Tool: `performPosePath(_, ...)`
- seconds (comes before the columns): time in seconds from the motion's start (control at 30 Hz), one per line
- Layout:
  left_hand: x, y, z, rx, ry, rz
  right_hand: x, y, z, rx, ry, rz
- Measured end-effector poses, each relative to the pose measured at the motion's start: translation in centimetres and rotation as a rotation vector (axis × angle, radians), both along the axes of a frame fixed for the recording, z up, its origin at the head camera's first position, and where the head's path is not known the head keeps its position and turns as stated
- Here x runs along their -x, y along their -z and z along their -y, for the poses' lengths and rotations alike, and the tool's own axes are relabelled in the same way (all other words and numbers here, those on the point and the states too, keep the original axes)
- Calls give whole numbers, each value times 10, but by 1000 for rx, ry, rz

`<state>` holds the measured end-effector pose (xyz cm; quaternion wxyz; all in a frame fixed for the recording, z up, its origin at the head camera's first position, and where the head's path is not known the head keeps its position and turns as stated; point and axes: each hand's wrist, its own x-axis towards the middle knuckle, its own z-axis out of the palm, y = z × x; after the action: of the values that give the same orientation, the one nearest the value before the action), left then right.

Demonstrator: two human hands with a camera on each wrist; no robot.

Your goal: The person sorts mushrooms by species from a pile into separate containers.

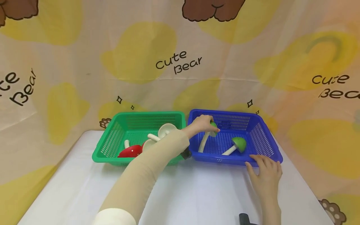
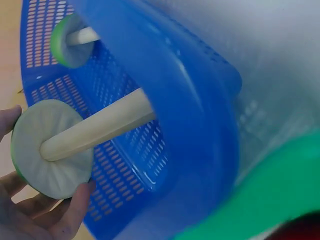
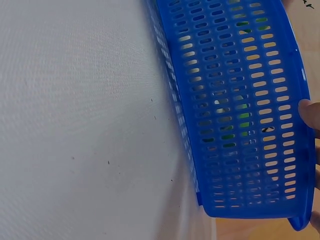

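My left hand [image 1: 204, 123] reaches over the left part of the blue basket [image 1: 237, 160], holding a toy mushroom by its green cap [image 2: 52, 150]. Thumb and fingers are spread round the cap's edge, and the pale stem [image 2: 107, 120] slants down into the basket. A second green-capped toy mushroom [image 1: 239, 144] lies inside the basket on its side, stem toward the front. At the basket's front right, my right hand [image 1: 265, 175] holds the rim, with the thumb [image 3: 311, 114] at the rim's outer lip and the fingers reaching over it.
A green basket [image 1: 108, 159] stands close against the left side of the blue one. Several toy mushrooms with red, white-dotted caps [image 1: 130, 152] and white stems lie in it, partly behind my left sleeve [image 1: 149, 167]. White cloth [image 1: 197, 190] covers the table; a printed curtain [image 1: 157, 90] hangs behind.
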<state>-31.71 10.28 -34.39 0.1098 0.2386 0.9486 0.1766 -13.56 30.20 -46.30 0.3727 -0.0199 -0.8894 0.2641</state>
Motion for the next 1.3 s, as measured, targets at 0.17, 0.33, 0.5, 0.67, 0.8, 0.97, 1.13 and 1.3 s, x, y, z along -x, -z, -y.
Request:
performPosePath(0.17,-7,9,-11,29,-15,2,-2,1,0,-2,4,10)
performPosePath(0.33,-10,15,-17,59,-23,5,-1,0,-1,-3,1,2)
performPosePath(0.5,-11,19,-15,58,-35,35,-1,-1,-1,-7,-4,5)
performPosePath(0.67,-7,23,-8,45,-45,76,1,-1,-2,-12,-2,8)
performPosePath(0.8,-6,25,-1,51,-31,85,3,-1,-1,-8,-4,13)
performPosePath(0.97,-9,24,7,42,17,48,5,-2,0,-8,-5,20)
performPosePath(1.13,-18,14,15,-19,37,25,7,-3,3,-11,-11,19)
performPosePath(1.3,-33,1,24,-56,63,-7,7,-6,0,-16,-13,18)
